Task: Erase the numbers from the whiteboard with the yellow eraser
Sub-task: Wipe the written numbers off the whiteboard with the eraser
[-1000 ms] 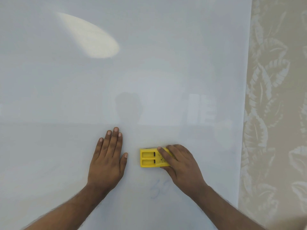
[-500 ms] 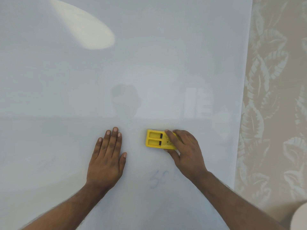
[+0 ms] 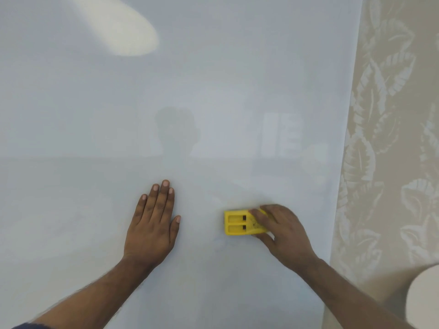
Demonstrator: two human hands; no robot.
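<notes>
Clamped in our right hand [image 3: 282,230], the yellow eraser [image 3: 243,223] lies flat on the whiteboard [image 3: 213,91], near the board's right edge; our left hand [image 3: 154,224] presses flat and empty just to its left. Half a second ago the eraser sat farther up, with blue digits legible nearer to us. It has now come down over them, leaving only a faint smear [image 3: 219,243] at its near-left corner. We judge one more pass should clear it.

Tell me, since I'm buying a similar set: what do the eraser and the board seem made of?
The yellow eraser looks like moulded hard plastic: uniform colour, recessed slots. The whiteboard looks glossy-coated, since it mirrors a light and a silhouette; its core cannot be told.
</notes>
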